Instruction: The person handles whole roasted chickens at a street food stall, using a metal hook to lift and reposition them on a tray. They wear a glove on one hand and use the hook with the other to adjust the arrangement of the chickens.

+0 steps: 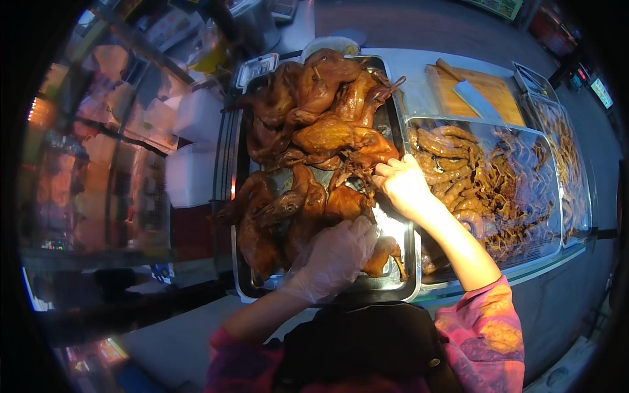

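Note:
A deep metal tray (415, 275) before me holds several glossy brown roast ducks (314, 93). My left hand (339, 250), in a clear plastic glove, reaches over the tray's near half. Its fingers close against the lower end of a duck piece (346, 201); the fingertips are hidden. From the right comes my bare right hand (403, 186), its bent fingers pinching thin, dark parts (361, 172) just above that piece. An orange-brown duck (376, 147) lies right beyond these fingers. Close to my left hand, a small leg piece (383, 258) rests on the tray's bottom.
Right of the tray, clear-covered trays (560, 196) hold braised meats (452, 152). Behind them a cleaver (471, 98) lies on a wooden cutting board (506, 93). White foam boxes (191, 172) stand at left, by glass shelving. A bowl (329, 44) sits beyond the ducks.

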Demonstrator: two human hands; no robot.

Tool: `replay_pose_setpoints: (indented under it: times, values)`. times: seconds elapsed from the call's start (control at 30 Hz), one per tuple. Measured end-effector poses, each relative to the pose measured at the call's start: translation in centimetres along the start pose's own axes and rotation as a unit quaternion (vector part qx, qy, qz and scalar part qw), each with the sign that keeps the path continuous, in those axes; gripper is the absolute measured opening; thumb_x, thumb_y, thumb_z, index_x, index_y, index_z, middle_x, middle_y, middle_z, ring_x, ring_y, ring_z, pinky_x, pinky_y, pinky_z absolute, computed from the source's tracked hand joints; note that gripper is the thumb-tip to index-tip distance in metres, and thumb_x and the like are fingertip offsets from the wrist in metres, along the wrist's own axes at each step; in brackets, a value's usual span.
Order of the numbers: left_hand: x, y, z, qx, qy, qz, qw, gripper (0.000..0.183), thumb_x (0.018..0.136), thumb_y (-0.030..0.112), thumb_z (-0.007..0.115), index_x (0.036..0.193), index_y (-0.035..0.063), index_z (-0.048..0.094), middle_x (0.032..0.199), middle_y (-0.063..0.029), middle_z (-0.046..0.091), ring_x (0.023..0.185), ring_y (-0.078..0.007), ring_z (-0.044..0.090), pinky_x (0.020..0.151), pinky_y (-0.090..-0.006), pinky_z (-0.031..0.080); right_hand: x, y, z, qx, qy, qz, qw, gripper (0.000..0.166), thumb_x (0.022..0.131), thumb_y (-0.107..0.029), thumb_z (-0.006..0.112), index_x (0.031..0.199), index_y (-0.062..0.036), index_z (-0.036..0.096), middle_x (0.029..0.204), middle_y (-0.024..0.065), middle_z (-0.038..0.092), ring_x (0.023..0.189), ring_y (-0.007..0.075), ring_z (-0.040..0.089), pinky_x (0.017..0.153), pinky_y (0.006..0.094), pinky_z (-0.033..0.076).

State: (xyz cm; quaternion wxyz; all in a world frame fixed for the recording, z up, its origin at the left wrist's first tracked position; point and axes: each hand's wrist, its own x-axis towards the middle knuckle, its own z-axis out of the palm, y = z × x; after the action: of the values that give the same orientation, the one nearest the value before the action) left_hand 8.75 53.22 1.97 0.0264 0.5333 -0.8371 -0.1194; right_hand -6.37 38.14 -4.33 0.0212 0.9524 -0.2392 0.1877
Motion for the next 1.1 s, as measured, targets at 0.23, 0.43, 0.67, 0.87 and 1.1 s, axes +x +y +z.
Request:
replay_pose_setpoints:
  times: [0.23, 0.43, 0.67, 0.87, 1.1]
  values:
    - [-0.2, -0.1, 1.3, -0.122, 0.114, -0.049, 0.985, 0.033, 0.084, 0.017, 0.065, 0.111, -0.0017, 0.061, 0.124, -0.0180, 0.053, 0.092, -0.0302, 0.061, 0.078, -0.0381, 0.053, 0.9, 0.5, -0.1, 0.020, -0.024, -0.041, 0.999, 0.010, 0.071, -0.015, 0.057, 0.074, -0.0119, 0.067, 0.079, 0.0011, 0.057, 0.080, 0.0194, 0.055, 0.071, 0.0349, 0.038]
    - [-0.2, -1.1, 2.3, -0.155, 0.163, -0.010, 0.974, 0.032, 0.082, 0.014, 0.065, 0.110, -0.0020, 0.060, 0.126, -0.0192, 0.050, 0.090, -0.0290, 0.061, 0.077, -0.0372, 0.053, 1.1, 0.7, 0.2, 0.022, -0.017, -0.055, 0.998, 0.005, 0.067, -0.017, 0.061, 0.068, -0.0130, 0.062, 0.078, 0.0014, 0.055, 0.078, 0.0200, 0.054, 0.069, 0.0354, 0.036]
    - [-0.3, -1.5, 3.4, -0.211, 0.174, -0.008, 0.962, 0.030, 0.081, 0.010, 0.065, 0.107, -0.0033, 0.061, 0.123, -0.0193, 0.053, 0.085, -0.0278, 0.060, 0.072, -0.0360, 0.052, 1.1, 0.4, 0.3, 0.035, 0.020, -0.056, 0.998, 0.009, 0.061, -0.020, 0.064, 0.064, -0.0133, 0.058, 0.073, 0.0005, 0.051, 0.075, 0.0198, 0.051, 0.068, 0.0357, 0.034]
    - [-0.4, -1.0, 2.2, -0.158, 0.196, 0.006, 0.968, 0.028, 0.082, 0.011, 0.064, 0.106, -0.0029, 0.061, 0.122, -0.0201, 0.056, 0.082, -0.0274, 0.060, 0.073, -0.0359, 0.052, 0.5, 0.2, 0.7, 0.013, 0.046, -0.029, 0.998, 0.014, 0.057, -0.021, 0.066, 0.065, -0.0133, 0.057, 0.071, -0.0002, 0.048, 0.071, 0.0191, 0.049, 0.065, 0.0350, 0.031]
    - [-0.8, -1.1, 2.7, -0.178, 0.183, -0.007, 0.967, 0.029, 0.082, 0.012, 0.064, 0.107, -0.0009, 0.061, 0.125, -0.0191, 0.056, 0.086, -0.0275, 0.060, 0.075, -0.0376, 0.052, 0.5, 0.4, 0.3, 0.020, 0.026, -0.048, 0.998, 0.015, 0.056, -0.022, 0.067, 0.065, -0.0139, 0.057, 0.071, -0.0005, 0.049, 0.072, 0.0190, 0.048, 0.066, 0.0350, 0.031]
